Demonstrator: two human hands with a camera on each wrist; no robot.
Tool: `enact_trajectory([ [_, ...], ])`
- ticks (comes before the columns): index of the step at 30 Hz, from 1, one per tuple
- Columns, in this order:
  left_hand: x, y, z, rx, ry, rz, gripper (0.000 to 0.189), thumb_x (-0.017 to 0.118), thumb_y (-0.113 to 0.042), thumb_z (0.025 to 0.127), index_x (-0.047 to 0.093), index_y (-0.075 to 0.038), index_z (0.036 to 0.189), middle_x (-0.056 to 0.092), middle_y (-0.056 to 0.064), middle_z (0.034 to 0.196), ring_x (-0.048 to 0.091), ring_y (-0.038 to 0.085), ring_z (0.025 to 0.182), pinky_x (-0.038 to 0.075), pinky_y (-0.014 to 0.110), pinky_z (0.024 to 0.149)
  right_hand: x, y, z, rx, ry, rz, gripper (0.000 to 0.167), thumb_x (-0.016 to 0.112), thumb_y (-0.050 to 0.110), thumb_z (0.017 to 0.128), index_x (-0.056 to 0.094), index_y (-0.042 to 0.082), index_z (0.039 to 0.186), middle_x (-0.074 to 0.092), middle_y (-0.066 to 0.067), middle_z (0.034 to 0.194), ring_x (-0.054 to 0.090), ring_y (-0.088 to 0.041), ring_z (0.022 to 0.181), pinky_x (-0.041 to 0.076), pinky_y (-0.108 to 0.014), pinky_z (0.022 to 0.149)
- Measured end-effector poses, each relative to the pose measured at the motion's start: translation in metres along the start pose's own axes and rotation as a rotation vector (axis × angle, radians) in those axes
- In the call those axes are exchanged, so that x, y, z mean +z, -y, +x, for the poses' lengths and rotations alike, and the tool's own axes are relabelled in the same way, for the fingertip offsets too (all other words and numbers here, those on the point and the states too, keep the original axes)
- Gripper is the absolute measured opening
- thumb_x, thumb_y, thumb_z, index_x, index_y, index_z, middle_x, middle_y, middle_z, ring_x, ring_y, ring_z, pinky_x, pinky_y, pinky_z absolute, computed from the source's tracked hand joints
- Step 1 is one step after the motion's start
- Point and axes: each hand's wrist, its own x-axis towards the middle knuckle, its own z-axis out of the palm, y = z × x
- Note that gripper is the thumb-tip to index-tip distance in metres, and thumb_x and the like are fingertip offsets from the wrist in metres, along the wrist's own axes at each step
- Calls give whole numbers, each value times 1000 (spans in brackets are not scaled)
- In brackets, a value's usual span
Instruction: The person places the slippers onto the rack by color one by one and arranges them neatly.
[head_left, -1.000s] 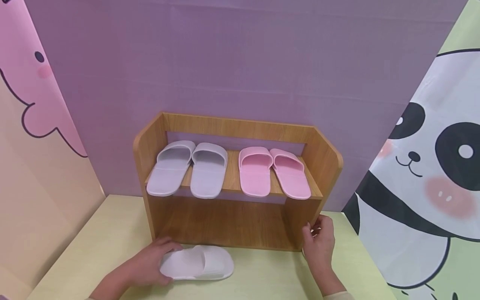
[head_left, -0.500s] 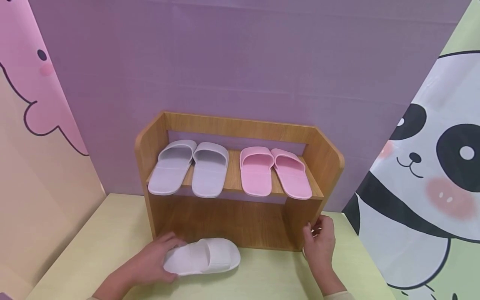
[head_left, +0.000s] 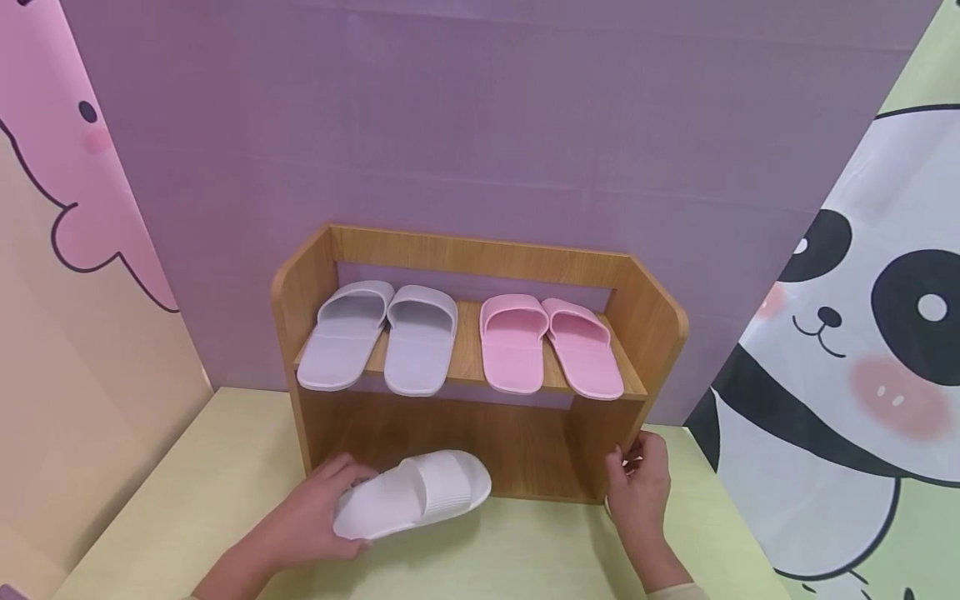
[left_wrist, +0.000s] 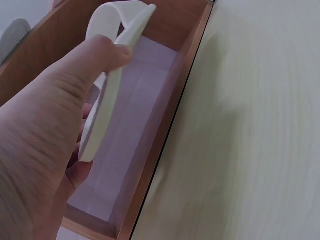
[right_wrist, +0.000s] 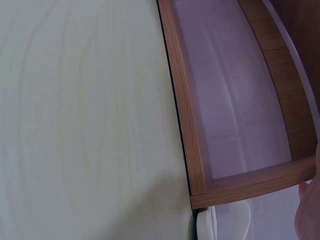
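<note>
My left hand [head_left: 315, 515] grips a white slipper [head_left: 442, 487] by its heel end, with the thumb on the near side. The slipper is tilted, toe pointing right and raised, in front of the lower level of a wooden shoe rack [head_left: 480, 255]. In the left wrist view the slipper [left_wrist: 102, 115] is seen edge-on, fingers partly hidden behind it. My right hand [head_left: 643, 487] holds the front edge of the rack's right side panel, fingers bent. Only a bit of that hand [right_wrist: 309, 212] shows in the right wrist view.
On the upper shelf sit a pale lilac pair of slippers [head_left: 420, 354] and a pink pair [head_left: 512, 354]. A white rounded object [right_wrist: 232, 220] lies outside the rack's right side. The rack stands on a pale wood tabletop [head_left: 247, 433] before a purple wall [head_left: 480, 125].
My left hand has lifted the white slipper off the tabletop, moving it up and slightly right, its toe rising toward the rack. The right hand stays in place.
</note>
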Motion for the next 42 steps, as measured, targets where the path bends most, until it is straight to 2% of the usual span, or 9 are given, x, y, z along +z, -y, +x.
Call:
enact_trajectory([
  [6, 5, -4, 4, 4, -57, 27, 78, 104, -40, 63, 70, -20, 130, 59, -17, 117, 57, 7, 106, 57, 35, 88, 0, 2, 0, 3, 0, 6, 27, 66, -4, 100, 56, -1, 124, 57, -12, 106, 58, -31, 90, 40, -10, 72],
  [11, 12, -8, 8, -7, -106, 88, 77, 103, -45, 63, 70, -20, 129, 60, -16, 115, 56, 7, 105, 58, 38, 89, 0, 2, 0, 6, -3, 6, 26, 66, -4, 100, 56, -1, 123, 56, -12, 106, 57, -32, 90, 40, -10, 72],
  [17, 21, -14, 15, -47, -162, 164, 80, 102, -49, 60, 70, -17, 127, 60, -13, 115, 58, 10, 104, 59, 40, 89, 0, 2, 0, 5, 0, 13, 26, 66, -6, 99, 56, -2, 122, 56, -12, 105, 58, -32, 89, 40, -11, 71],
  [24, 30, -23, 25, -159, -190, 154, 82, 102, -49, 63, 69, -12, 128, 61, -7, 113, 60, 15, 105, 59, 43, 91, -1, 1, -1, 3, 2, 9, 26, 66, -4, 100, 55, -1, 123, 56, -11, 106, 57, -27, 90, 40, -10, 72],
  [32, 40, -31, 35, -253, -235, 114, 83, 103, -47, 64, 68, -5, 126, 62, 1, 114, 62, 21, 104, 58, 46, 91, 0, 0, 0, -20, -12, 12, 26, 67, -6, 98, 56, -2, 121, 56, -12, 104, 57, -25, 87, 40, -11, 71],
  [42, 58, -33, 52, -303, -313, 99, 83, 101, -47, 66, 68, -1, 126, 61, 7, 111, 61, 27, 103, 58, 49, 87, 0, 0, 0, -9, -8, 3, 26, 67, -5, 99, 56, -1, 123, 57, -12, 105, 55, -21, 88, 40, -10, 71],
])
